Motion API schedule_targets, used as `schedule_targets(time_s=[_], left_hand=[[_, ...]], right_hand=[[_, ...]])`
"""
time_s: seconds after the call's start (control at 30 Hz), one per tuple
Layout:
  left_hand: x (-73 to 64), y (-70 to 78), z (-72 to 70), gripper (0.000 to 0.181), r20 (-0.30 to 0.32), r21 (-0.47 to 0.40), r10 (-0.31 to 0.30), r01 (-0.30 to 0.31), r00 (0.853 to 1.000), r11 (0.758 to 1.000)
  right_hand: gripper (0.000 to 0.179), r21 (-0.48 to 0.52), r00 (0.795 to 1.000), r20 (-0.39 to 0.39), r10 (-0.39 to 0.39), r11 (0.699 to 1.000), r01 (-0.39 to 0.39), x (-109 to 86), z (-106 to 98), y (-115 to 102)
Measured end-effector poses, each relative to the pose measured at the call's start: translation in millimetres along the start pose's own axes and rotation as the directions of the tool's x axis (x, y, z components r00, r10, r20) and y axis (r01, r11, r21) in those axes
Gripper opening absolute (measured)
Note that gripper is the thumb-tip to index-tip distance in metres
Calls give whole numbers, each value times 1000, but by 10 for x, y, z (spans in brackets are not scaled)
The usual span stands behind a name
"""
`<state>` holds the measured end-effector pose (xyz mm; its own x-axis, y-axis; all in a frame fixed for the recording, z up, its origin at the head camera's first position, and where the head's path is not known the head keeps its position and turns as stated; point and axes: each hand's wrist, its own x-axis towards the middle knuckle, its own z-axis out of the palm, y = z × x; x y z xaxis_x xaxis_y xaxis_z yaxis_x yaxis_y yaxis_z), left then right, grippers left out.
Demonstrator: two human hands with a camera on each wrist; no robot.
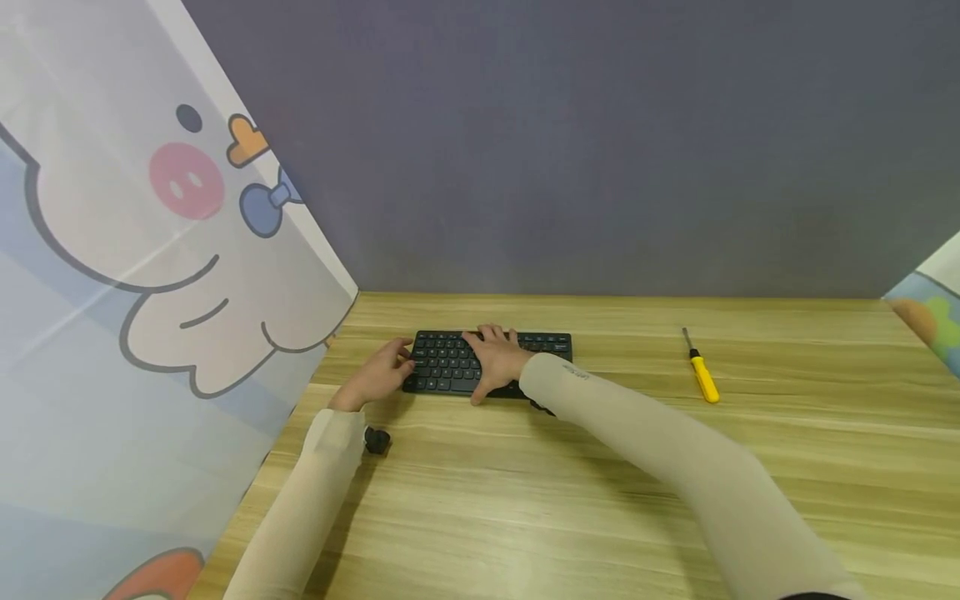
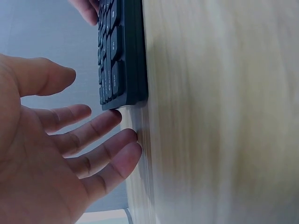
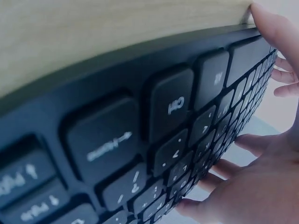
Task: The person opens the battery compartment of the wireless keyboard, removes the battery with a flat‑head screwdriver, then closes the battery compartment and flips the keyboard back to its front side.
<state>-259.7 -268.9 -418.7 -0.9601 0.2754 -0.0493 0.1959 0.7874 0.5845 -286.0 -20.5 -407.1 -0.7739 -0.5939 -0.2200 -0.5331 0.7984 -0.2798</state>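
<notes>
A black compact keyboard (image 1: pixel 447 363) lies keys up on the wooden table. Across its middle my right hand (image 1: pixel 501 360) is spread, thumb at the near edge and fingertips at the far edge, gripping it front to back. The right wrist view shows the keys (image 3: pixel 170 105) up close, with the thumb (image 3: pixel 275 28) beyond the front rim. At the keyboard's left end is my left hand (image 1: pixel 381 372). Its fingers (image 2: pixel 100 161) are loosely extended in the left wrist view, one fingertip at the keyboard's corner, the thumb apart from the keys.
To the right lies a screwdriver (image 1: pixel 702 372) with a yellow and black handle, its shaft pointing at the back. A dark grey panel (image 1: pixel 600 150) rises behind the wooden table (image 1: pixel 480 500). A cartoon-printed sheet (image 1: pixel 150 317) borders the left side.
</notes>
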Motion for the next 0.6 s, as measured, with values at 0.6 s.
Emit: schedule_targets(time_s=[0.6], left_hand=[[-8,-14,-13,49,-19,-47,22,-22,1000,999]], right_hand=[[114,44,995,-98,-36,998,41,25,-2,15]])
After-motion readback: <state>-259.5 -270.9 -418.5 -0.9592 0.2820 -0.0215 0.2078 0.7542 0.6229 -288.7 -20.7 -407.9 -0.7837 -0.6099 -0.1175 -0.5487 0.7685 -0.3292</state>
